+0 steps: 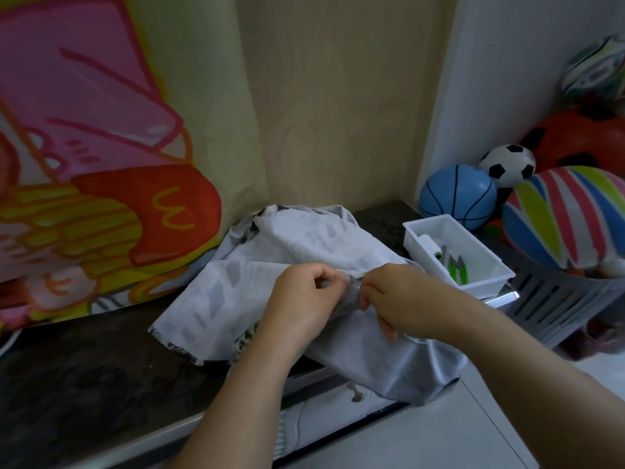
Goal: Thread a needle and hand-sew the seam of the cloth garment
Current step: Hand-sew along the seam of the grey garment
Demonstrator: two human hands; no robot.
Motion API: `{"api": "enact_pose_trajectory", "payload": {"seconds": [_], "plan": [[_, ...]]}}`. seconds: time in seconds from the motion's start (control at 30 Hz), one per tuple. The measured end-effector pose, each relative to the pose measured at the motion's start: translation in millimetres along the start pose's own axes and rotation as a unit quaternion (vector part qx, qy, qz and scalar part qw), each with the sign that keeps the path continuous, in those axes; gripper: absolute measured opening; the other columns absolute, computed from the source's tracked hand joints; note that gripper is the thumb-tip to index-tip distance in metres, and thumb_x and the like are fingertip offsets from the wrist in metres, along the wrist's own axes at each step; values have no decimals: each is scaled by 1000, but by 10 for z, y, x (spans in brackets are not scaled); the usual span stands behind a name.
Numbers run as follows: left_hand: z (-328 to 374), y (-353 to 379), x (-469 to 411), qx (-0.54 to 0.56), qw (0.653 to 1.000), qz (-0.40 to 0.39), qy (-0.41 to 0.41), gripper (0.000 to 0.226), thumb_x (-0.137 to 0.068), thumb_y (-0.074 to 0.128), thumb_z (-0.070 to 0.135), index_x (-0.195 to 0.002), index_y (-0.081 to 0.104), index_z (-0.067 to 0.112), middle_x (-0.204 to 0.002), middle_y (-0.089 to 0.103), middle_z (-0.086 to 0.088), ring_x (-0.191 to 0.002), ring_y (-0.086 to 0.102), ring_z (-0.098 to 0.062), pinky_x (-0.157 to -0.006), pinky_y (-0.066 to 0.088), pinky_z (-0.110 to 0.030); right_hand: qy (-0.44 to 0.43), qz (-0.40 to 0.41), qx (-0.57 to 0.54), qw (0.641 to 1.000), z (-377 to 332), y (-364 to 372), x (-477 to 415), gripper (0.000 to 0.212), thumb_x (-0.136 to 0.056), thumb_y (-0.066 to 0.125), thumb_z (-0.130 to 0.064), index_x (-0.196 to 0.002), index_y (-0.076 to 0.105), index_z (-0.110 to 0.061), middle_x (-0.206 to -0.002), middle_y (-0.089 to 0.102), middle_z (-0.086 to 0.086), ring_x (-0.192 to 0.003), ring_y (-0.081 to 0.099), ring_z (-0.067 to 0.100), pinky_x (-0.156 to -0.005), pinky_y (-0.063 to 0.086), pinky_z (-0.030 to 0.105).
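Two bare forearms enter from 5 and 6 o'clock and meet over the work at centre. The left hand (306,296) is curled, thumb and forefinger pressed together on a fold of the cloth garment (270,262); the right hand (404,297) is likewise curled, its fingertips pinched at the same fold just beside the left. Between them lies a short dark sliver, possibly the needle (354,281); it is too small to confirm, and no thread can be made out.

The garment is spread on the dark countertop (84,374), its near corner spilling over the front edge toward 5 o'clock. It appears thin, light and limp: it drapes and creases freely, so it would probably slide or bunch unless held taut close on either side of the seam, where the fingers now sit.

At 3 o'clock, just beyond the cloth, a white tray (497,277) holds green-handled snips (456,267). Farther toward 2 o'clock, a grey basket (561,299) holds several balls (460,196). At 10 o'clock, a printed curtain (101,164) hangs.
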State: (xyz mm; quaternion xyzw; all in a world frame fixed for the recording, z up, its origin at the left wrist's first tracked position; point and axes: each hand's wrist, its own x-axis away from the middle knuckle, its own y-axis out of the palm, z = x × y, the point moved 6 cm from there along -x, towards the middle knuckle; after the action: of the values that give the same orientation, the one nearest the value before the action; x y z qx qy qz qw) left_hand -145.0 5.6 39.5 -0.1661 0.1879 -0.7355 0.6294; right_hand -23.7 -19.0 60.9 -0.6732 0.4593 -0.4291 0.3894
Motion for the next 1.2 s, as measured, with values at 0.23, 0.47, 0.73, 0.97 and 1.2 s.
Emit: {"api": "enact_pose_trajectory", "payload": {"seconds": [0.23, 0.47, 0.73, 0.97, 1.2], "plan": [[-21, 67, -28, 15, 1000, -8, 1, 10, -86, 68, 32, -76, 67, 29, -70, 66, 9, -69, 62, -6, -64, 47, -19, 25, 53, -73, 996, 42, 23, -82, 20, -94, 47, -13, -93, 65, -5, -83, 68, 10, -80, 60, 21, -73, 45, 24], [-54, -73, -43, 31, 999, 42, -4, 14, -88, 65, 24, -75, 71, 20, -66, 67, 1, -60, 58, -4, -55, 45, -16, -24, 144, -202, 968, 100, -163, -28, 8, -87, 62, -19, -80, 59, -22, -66, 69, -6, -62, 58, 2, -66, 46, 20], [-33, -94, -26, 56, 997, 49, -12, 14, -88, 65, 24, -81, 73, 16, -75, 71, -4, -63, 62, -7, -53, 46, -13, -93, 87, -256, 958, 14, -146, 16, 18, -73, 79, -19, -87, 68, -22, -81, 72, -6, -61, 56, 1, -63, 48, 14], [-50, -86, -40, 68, 996, 51, -25, 12, -88, 66, 23, -79, 72, 18, -71, 71, 1, -65, 62, -6, -56, 45, -15, -93, 115, -178, 973, 45, -91, -19, 20, -72, 77, -27, -87, 65, -30, -76, 69, -14, -68, 58, -8, -68, 48, 15], [-58, -105, -50, 70, 996, 56, -16, 13, -89, 64, 23, -80, 72, 17, -65, 67, 5, -62, 59, -5, -55, 44, -15, -108, 149, -128, 975, 44, -108, -33, 18, -75, 74, -31, -78, 59, -41, -76, 65, -16, -70, 56, -7, -68, 48, 19]]}}
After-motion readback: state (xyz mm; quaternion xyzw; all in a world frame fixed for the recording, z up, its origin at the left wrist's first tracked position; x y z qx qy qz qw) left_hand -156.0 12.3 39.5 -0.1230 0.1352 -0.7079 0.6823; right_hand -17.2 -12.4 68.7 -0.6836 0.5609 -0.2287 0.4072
